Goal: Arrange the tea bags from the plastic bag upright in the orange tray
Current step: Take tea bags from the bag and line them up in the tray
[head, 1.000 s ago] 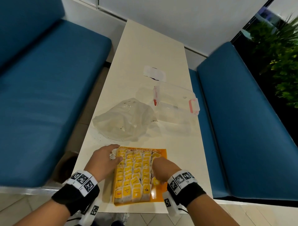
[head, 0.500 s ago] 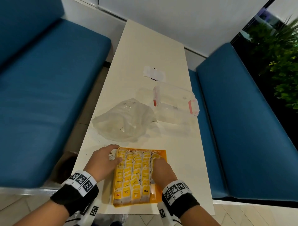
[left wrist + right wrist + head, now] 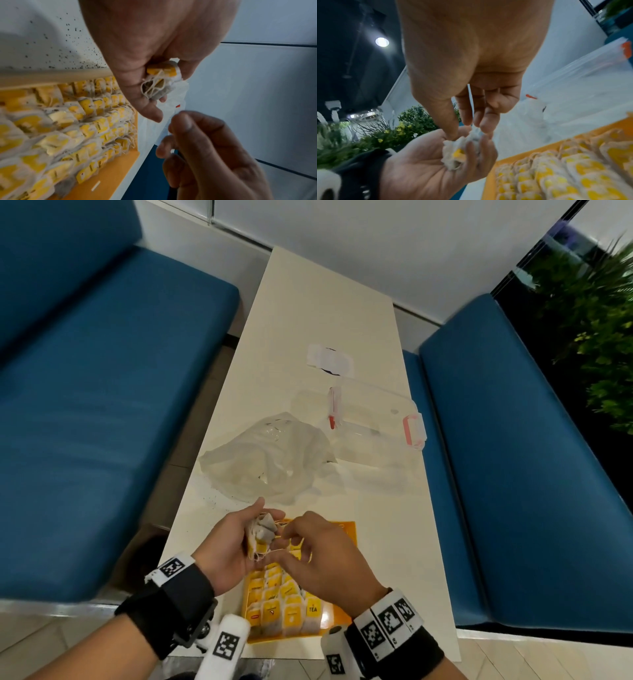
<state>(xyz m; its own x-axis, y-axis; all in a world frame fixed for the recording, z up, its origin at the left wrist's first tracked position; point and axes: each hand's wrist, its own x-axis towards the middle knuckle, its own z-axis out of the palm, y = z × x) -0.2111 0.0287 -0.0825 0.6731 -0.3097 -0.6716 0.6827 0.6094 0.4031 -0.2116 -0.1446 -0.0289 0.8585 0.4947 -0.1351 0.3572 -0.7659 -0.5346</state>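
The orange tray (image 3: 346,529) lies at the table's near end, packed with rows of upright yellow-tagged tea bags (image 3: 286,602). Above its far left corner my left hand (image 3: 264,510) is turned palm-up and grips a small bundle of tea bags (image 3: 263,534) with tangled strings. My right hand (image 3: 289,546) meets it from the right; in the right wrist view its thumb and fingers (image 3: 482,127) pinch the top of one bag of the bundle (image 3: 455,152). The crumpled plastic bag (image 3: 270,457) lies just beyond the tray; I cannot tell what is inside it.
A clear plastic box with red latches (image 3: 375,422) stands right of the bag, and a white paper piece (image 3: 330,361) lies farther back. Dark tea specks (image 3: 68,44) dot the table left of the tray. Blue benches (image 3: 102,392) flank the narrow table.
My left hand rose from beside the tray and turned palm-up with its bundle. My right hand left the rows in the tray and came over to the bundle.
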